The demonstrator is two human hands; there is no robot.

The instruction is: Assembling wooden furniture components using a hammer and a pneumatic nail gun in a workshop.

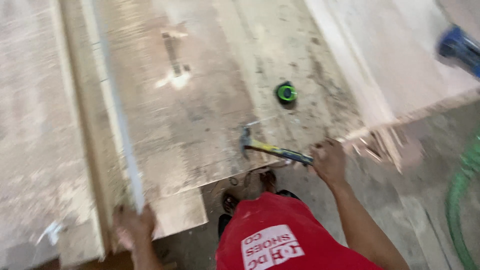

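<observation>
My right hand [328, 161] grips the blue and yellow handle of a claw hammer [272, 148]; its steel head lies on a plywood sheet [200, 115]. My left hand [132, 226] holds the near end of a long pale metal straightedge [119, 115] that runs away from me along a wooden board [87, 150]. A green and black tape measure [286, 93] sits on the sheet, beyond the hammer. The picture is blurred by motion.
Another large board [400, 60] lies at the right with a splintered near corner [380, 142]. A blue object [460, 47] is at the top right, a green hose [462, 200] at the right edge. My red shirt [280, 235] and my feet show below.
</observation>
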